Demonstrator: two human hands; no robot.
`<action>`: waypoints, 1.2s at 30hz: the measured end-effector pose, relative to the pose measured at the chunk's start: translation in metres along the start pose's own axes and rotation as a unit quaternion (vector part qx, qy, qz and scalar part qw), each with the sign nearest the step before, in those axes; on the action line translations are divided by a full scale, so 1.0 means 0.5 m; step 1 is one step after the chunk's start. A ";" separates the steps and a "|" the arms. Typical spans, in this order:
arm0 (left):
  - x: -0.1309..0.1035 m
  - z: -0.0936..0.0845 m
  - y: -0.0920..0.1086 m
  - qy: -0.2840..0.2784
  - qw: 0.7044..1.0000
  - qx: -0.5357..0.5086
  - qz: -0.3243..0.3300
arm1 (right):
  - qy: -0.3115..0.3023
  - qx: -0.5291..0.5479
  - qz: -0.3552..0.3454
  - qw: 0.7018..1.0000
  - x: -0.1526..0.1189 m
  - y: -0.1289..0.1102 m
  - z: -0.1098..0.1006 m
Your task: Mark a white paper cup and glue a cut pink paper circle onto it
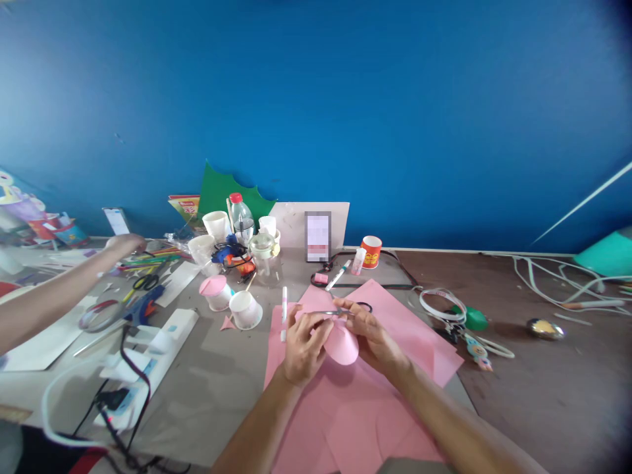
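Note:
My left hand (305, 345) pinches a rounded, curved piece of pink paper (343, 347) between thumb and fingers. From the other side, my right hand (371, 334) has its fingers closed on the same piece. At the fingertips shows a thin metal scissor blade (326, 313), and a dark loop handle (365, 307) sticks out behind my right hand. Whether the right fingers also grip the scissors I cannot tell. Large pink paper sheets (340, 408) lie under both hands. A white marker (284, 313) rests at the sheets' left edge.
Left of the sheets stand a white paper cup (245, 311), a pink-topped cup (216, 291) and a glass jar (265, 257). A red cup (370, 252) and a phone (318, 237) stand behind. A power strip (148, 368) and another person's arm (74, 286) occupy the left; cables (442, 304) lie right.

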State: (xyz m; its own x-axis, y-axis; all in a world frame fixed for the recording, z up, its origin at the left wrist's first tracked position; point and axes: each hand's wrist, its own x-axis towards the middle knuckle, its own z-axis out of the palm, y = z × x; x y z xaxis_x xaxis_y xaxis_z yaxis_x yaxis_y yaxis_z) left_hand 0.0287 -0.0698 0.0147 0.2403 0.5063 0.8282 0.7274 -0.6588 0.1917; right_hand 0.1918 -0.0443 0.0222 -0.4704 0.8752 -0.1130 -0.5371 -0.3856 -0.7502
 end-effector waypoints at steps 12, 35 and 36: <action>0.003 0.022 -0.012 -0.023 0.711 -0.468 -0.525 | 0.047 -0.101 -0.080 0.991 0.010 0.005 -0.018; 0.013 0.023 -0.004 -0.075 0.816 -0.318 -0.477 | 0.171 -0.365 -0.229 0.886 0.026 0.033 -0.042; 0.010 0.027 -0.005 -0.066 0.823 -0.307 -0.473 | 0.183 -0.366 -0.229 0.883 0.027 0.034 -0.043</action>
State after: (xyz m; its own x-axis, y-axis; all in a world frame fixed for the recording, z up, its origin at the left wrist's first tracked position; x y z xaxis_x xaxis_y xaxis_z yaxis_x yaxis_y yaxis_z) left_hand 0.0366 -0.0582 0.0115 -0.1504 0.9836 0.0994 0.1775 -0.0720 0.9815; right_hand 0.1913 -0.0326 -0.0063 0.0099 0.9778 0.2093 0.0466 0.2087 -0.9769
